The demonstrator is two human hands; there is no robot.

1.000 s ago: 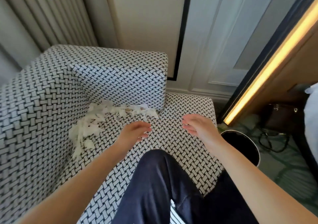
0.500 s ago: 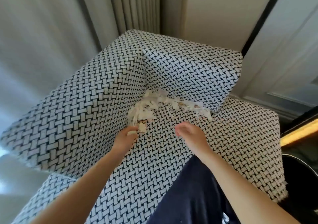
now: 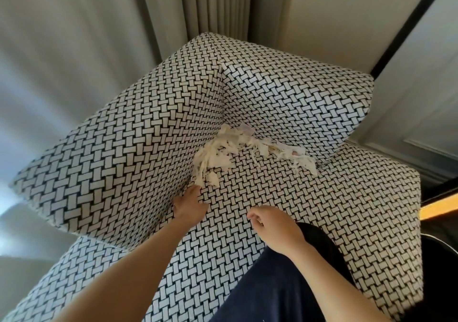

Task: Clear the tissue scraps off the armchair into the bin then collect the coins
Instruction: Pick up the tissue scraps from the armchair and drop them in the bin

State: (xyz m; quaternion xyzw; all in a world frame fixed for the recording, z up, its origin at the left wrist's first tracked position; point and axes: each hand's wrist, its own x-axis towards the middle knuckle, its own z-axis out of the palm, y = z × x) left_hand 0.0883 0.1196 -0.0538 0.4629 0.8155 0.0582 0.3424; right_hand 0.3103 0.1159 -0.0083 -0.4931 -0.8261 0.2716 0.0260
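Observation:
A black-and-white woven armchair fills the view. White torn tissue scraps lie heaped in the seat's back corner and trail right along the backrest crease. My left hand lies on the seat beside the left arm cushion, its fingertips touching the near end of the heap. My right hand hovers over the seat's middle with loosely curled fingers and holds nothing. No coins show. Only a dark slice of the bin appears at the right edge.
My knee in dark trousers rests on the seat's front. Grey curtains hang behind the chair at the left and a pale panelled wall stands at the right. A lit amber strip glows by the bin.
The view has swung left and closer to the chair corner. My left hand has reached forward to the near end of the tissue heap; my right hand has drawn back a little.

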